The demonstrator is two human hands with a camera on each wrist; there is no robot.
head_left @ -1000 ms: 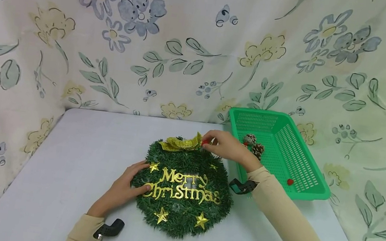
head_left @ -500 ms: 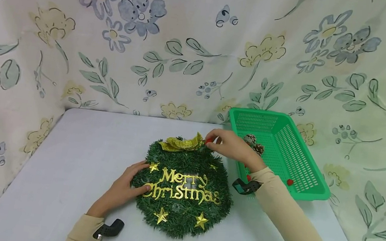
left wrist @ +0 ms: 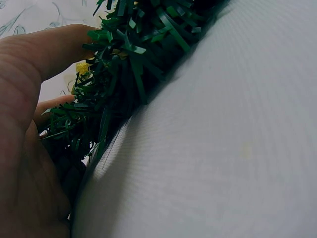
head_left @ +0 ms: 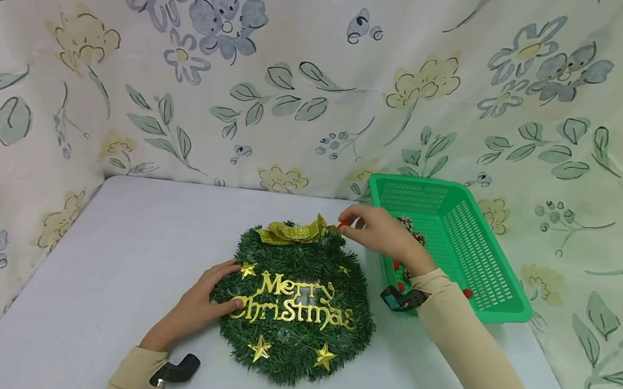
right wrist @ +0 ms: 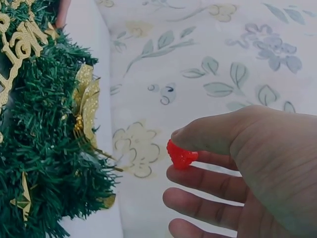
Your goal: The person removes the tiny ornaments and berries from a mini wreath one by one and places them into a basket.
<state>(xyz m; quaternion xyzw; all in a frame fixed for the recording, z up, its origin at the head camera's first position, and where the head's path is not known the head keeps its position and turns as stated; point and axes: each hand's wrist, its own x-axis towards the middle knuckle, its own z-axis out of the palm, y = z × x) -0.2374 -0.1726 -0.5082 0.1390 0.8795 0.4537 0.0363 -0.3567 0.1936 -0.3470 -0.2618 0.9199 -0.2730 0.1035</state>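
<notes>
A green tinsel wreath (head_left: 303, 261) lies on the white table, bearing gold "Merry Christmas" lettering (head_left: 297, 311), gold stars and a gold bow (head_left: 286, 235) at its far edge. My left hand (head_left: 198, 302) holds the wreath by its left side; in the left wrist view the thumb and fingers reach around the tinsel (left wrist: 143, 54). Between thumb and index finger, my right hand (head_left: 379, 232) pinches a small red berry (right wrist: 181, 156) with a bumpy surface. This hand is just right of the bow, apart from the wreath in the right wrist view.
A green plastic basket (head_left: 504, 263) stands at the right, partly under my right forearm. In it are pine cones (head_left: 419, 237), partly hidden, and several small red pieces, one of them a red berry (head_left: 468, 293). A floral cloth (head_left: 295, 140) hangs behind the table.
My right hand has drawn slightly away from the bow, to the right and back, with the red berry. The left hand and the wreath have stayed in place.
</notes>
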